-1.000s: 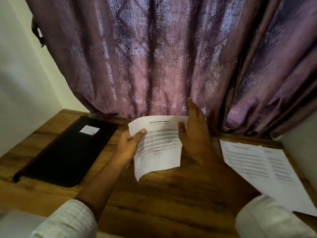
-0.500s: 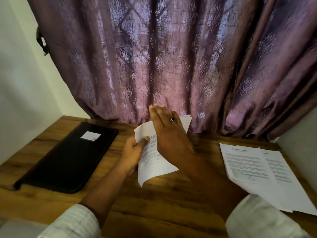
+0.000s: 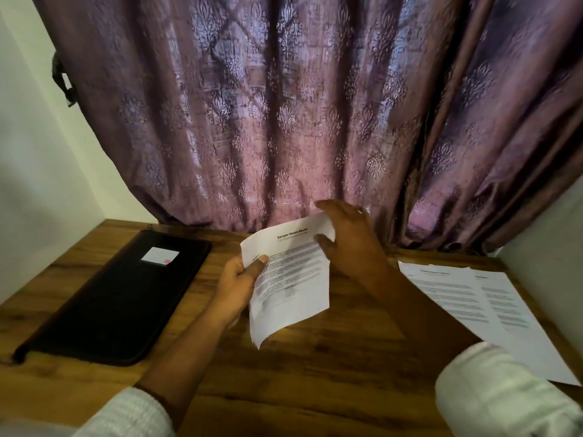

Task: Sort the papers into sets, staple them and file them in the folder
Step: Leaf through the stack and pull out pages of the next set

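I hold a printed sheet of paper (image 3: 293, 279) up above the middle of the wooden table (image 3: 315, 367). My left hand (image 3: 236, 285) pinches its left edge, thumb on the printed face. My right hand (image 3: 350, 244) grips the sheet's top right corner, thumb in front and fingers behind. A black closed folder (image 3: 113, 298) with a small white label lies flat on the table at the left. Two or more printed sheets (image 3: 479, 310) lie overlapped on the table at the right. No stapler is in view.
A purple patterned curtain (image 3: 284, 121) hangs along the back edge of the table. White walls (image 3: 41, 184) close in on the left and right sides. Bare wood shows at the table's front.
My right hand swept left across the front of the sheet, then moved back right and took the top right corner. The left hand kept its hold on the sheet.
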